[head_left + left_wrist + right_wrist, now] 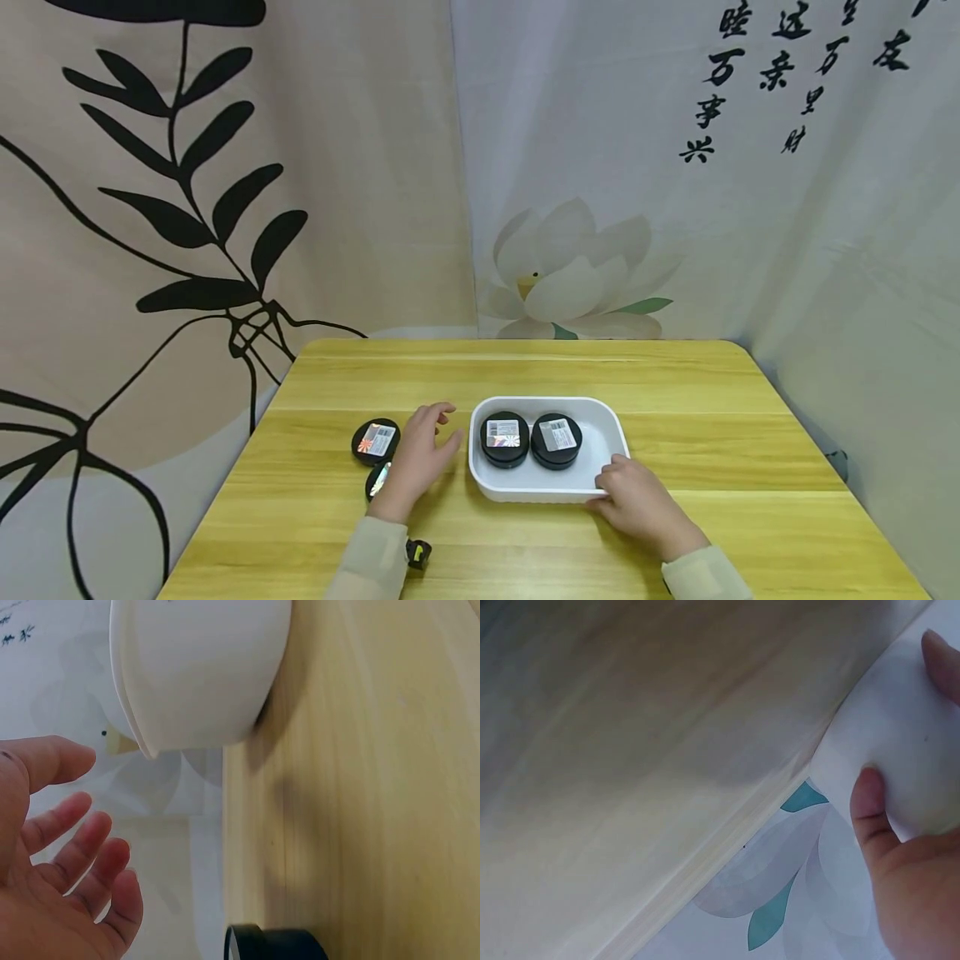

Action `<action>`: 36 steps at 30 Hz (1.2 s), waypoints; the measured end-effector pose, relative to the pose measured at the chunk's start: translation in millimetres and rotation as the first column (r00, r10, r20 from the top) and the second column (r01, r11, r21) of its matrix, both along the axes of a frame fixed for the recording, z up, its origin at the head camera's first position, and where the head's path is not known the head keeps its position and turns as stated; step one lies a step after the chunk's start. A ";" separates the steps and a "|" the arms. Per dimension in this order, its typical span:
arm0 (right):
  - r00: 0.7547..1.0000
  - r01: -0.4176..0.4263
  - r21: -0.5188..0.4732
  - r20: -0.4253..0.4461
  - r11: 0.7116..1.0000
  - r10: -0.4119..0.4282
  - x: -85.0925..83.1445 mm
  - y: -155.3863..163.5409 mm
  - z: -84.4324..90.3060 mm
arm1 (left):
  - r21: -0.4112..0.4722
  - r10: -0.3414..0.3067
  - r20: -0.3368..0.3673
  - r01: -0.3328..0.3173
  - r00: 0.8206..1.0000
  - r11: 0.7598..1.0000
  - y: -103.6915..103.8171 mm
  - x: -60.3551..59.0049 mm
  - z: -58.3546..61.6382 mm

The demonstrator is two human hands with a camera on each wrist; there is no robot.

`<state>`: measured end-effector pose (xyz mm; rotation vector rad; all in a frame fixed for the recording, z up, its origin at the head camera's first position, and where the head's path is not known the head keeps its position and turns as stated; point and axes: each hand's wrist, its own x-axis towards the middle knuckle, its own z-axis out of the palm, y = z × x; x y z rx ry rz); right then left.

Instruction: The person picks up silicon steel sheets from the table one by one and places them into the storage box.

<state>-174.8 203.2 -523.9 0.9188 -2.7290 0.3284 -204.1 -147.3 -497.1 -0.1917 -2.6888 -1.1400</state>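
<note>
Printed fabric backdrops are hanging behind a yellow wooden counter: a beige one with black leaf shapes on the left, a pale one with a white lotus and black calligraphy on the right. The counter's near edge is being cut off by the bottom of the head view.

A white rectangular plastic tray with rounded corners is sitting near the middle of the counter. In the left wrist view only one rounded end of it is showing; in the right wrist view only a curved piece of its wall is showing, and the rest is running out of frame.

Inside the tray two round black tins are lying side by side and touching, the left tin and the right tin, each carrying a white label whose print is too small to read.

The right hand is gripping the tray's near right corner, thumb and fingers curled onto the wall.

The left hand is hovering left of the tray with fingers loosely spread, holding nothing. Just beside it a third black tin with a shiny sticker is lying on the counter, and a fourth black tin is being mostly hidden under the palm.

A small black-and-yellow object by the left sleeve is too small to identify.
</note>
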 end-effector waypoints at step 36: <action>1.000 0.005 -0.012 -0.005 1.000 -0.005 -0.4 -0.2 -2.7 | -0.030 0.082 0.092 -0.080 0.992 0.996 -74.5 8.1 -6.6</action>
